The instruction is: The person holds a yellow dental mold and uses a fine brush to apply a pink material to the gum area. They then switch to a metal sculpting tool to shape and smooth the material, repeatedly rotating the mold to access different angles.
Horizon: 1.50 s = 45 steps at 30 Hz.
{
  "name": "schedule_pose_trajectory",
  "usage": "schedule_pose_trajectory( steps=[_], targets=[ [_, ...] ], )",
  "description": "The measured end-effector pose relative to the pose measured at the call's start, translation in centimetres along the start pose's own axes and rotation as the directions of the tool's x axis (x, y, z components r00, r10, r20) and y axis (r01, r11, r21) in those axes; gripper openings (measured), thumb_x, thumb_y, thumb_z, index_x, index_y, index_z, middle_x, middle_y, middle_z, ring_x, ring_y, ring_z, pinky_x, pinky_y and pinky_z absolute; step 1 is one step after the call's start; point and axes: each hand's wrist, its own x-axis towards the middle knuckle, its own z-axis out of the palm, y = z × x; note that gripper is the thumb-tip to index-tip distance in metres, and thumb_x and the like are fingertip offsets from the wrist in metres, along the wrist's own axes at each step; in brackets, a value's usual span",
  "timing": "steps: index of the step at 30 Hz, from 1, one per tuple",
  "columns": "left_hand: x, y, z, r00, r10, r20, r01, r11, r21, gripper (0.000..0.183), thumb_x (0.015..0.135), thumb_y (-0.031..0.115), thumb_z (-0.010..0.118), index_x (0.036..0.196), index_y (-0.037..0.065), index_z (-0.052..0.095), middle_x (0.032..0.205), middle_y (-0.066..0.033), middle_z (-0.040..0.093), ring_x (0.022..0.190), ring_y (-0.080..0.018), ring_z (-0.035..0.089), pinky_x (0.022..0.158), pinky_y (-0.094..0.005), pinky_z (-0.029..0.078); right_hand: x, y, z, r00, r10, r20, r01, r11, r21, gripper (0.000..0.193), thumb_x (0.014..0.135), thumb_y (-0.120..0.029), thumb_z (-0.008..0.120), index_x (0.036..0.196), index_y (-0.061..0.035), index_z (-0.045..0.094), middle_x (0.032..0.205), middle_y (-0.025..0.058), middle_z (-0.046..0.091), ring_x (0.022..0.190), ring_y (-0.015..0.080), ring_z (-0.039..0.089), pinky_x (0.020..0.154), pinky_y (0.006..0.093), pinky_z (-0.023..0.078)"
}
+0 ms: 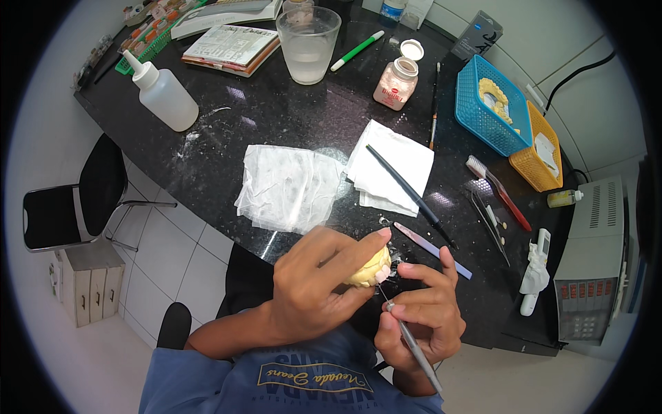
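My left hand is closed round a yellow dental plaster cast, holding it over the near edge of the black counter. Pale pinkish material shows on the cast's right side. In my right hand a thin metal dental carving tool is gripped like a pen. Its fine tip points up to the cast's lower right side; whether it touches cannot be made out. Just beyond my hands lie a pale purple file and a dark slim-handled brush. Small shavings are scattered around the cast.
Folded white tissues and a crumpled sheet lie ahead. Farther off stand a water glass, an uncapped powder jar and a squeeze bottle. To the right are a blue basket, a red toothbrush and tweezers.
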Motion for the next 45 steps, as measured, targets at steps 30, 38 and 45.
schedule_pose_trajectory(
  steps=[30, 38, 45],
  targets=[
    [0.1, -0.1, 0.2, 0.997, 0.07, -0.039, -0.074, 0.988, -0.135, 0.045, 0.064, 0.003, 0.078, 0.109, 0.001, 0.072, 0.088, -0.0098, 0.07, 0.071, -0.0226, 0.066, 0.061, -0.0294, 0.052, -0.2, 0.4, -0.1, 0.998, 0.042, -0.052, -0.027, 0.966, 0.258, 0.016, 0.081, -0.006, 0.072, 0.09, -0.0058, 0.06, 0.07, 0.0074, 0.069, 0.098, 0.0353, 0.071, 0.108, 0.0524, 0.039],
    [-0.1, -0.2, 0.2, 0.995, 0.081, -0.051, -0.087, 0.989, -0.123, 0.047, 0.063, 0.004, 0.079, 0.109, 0.001, 0.073, 0.087, -0.0093, 0.069, 0.071, -0.0217, 0.065, 0.06, -0.029, 0.051, -0.1, 0.5, -0.2, 1.0, -0.002, -0.019, 0.006, 0.978, 0.209, 0.016, 0.08, -0.007, 0.074, 0.09, -0.007, 0.061, 0.071, 0.0063, 0.069, 0.099, 0.034, 0.072, 0.109, 0.0529, 0.038],
    [0.0, 0.0, 0.4, 0.996, 0.065, -0.056, -0.072, 0.99, -0.12, 0.047, 0.063, 0.0, 0.077, 0.109, 0.003, 0.073, 0.086, -0.0078, 0.068, 0.07, -0.0211, 0.064, 0.059, -0.029, 0.051, 0.0, 0.3, -0.4, 1.0, 0.026, -0.007, -0.024, 0.977, 0.213, 0.016, 0.079, -0.006, 0.074, 0.09, -0.0079, 0.062, 0.072, 0.0064, 0.069, 0.101, 0.0334, 0.071, 0.109, 0.0529, 0.037]
  ],
)
